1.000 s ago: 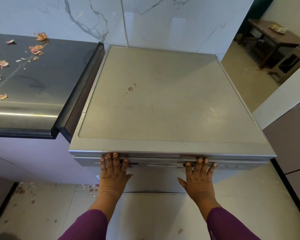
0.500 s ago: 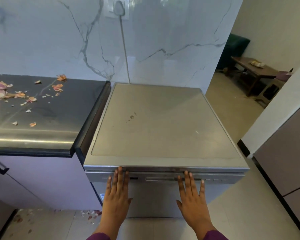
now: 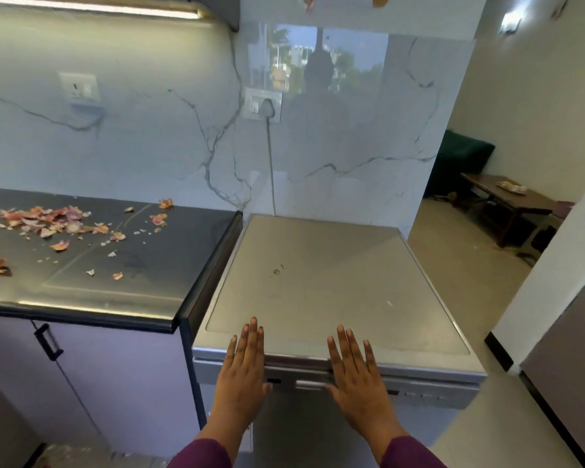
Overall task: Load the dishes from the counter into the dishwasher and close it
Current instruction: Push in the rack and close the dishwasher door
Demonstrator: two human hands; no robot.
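Left grip (image 3: 240, 376) and right grip (image 3: 355, 383) held flat, side by side
Palms down, fingers (image 3: 253, 332) straight, pointing far; purple sleeves (image 3: 200, 456) near.

Pretty bright, soft daylight plus an under-cabinet light strip (image 3: 92, 6) far up-left of the left grip (image 3: 242, 383). Glossy marble wall (image 3: 318, 146) straight above it mirrors a window; a white glare streak runs along the desk (image 3: 132, 285) edge to its left. Whole shot's slightly soft, lines bow near the edges.

The dishwasher (image 3: 318, 292) is looking like dull grey metal on top. The counter (image 3: 149, 282) is shining, dark and smooth. The wall (image 3: 142, 153) is gleaming like glossy marble.
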